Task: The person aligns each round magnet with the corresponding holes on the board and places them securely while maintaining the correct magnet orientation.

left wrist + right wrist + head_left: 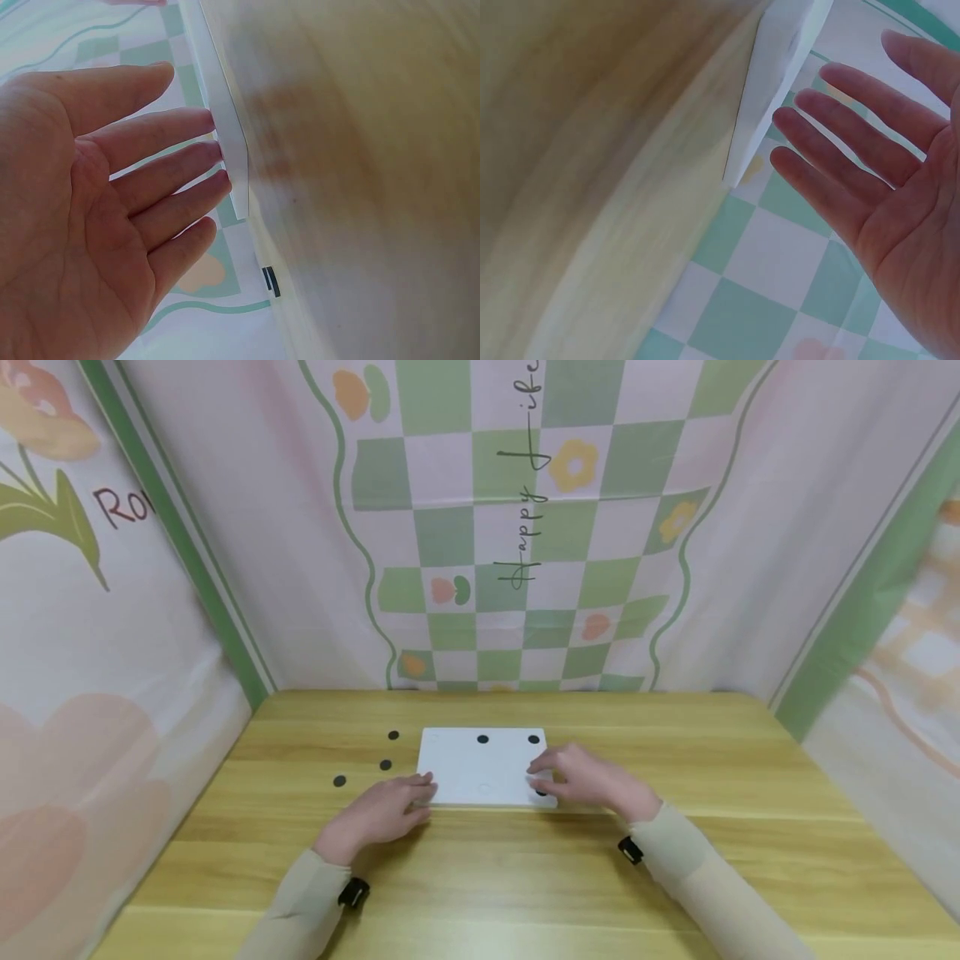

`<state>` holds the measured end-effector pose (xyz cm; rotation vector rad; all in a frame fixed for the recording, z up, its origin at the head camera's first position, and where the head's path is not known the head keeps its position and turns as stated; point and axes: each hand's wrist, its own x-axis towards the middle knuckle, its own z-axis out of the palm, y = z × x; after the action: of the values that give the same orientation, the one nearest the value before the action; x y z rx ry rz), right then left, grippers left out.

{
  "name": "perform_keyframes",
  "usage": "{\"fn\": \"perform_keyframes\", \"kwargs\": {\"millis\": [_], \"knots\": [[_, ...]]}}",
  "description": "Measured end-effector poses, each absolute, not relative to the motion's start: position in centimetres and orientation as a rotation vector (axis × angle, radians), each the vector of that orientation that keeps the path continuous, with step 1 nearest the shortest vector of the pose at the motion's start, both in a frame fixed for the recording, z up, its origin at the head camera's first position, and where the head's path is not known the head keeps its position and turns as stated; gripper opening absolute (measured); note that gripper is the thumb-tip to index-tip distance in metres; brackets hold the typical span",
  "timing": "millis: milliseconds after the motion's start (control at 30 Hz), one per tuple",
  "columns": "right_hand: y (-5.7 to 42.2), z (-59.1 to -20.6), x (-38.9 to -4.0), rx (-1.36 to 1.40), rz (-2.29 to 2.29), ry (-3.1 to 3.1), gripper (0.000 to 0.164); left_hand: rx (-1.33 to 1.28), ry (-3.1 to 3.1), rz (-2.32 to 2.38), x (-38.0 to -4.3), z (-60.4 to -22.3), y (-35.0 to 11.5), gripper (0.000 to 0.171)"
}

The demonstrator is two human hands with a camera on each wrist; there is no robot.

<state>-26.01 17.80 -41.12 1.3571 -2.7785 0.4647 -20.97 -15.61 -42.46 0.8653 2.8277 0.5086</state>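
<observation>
A flat white rectangular board [457,768] lies on the wooden table. Two black discs [483,739] sit along its far edge, and another at its near right corner is partly covered by my right hand [583,778]. Faint round marks show on the board at the far left and near middle. My left hand [384,812] rests its fingertips at the board's left edge; in the left wrist view these fingers [169,161] are nearly straight. My right hand hovers over the right edge, fingers [832,150] spread and nothing visible between them in the right wrist view.
Three loose black discs [386,765] lie on the table [480,893] left of the board. Printed curtains [510,527] hang behind the table and at both sides. A small black device [354,893] is strapped at each wrist.
</observation>
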Motion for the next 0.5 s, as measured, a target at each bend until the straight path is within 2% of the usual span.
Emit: {"fn": "perform_keyframes", "kwargs": {"millis": [500], "knots": [[17.7, -41.8, -24.2, 1.369, 0.396, -2.83, 0.025, 0.855, 2.83, 0.516, -20.9, -42.4, -15.6, 0.042]]}}
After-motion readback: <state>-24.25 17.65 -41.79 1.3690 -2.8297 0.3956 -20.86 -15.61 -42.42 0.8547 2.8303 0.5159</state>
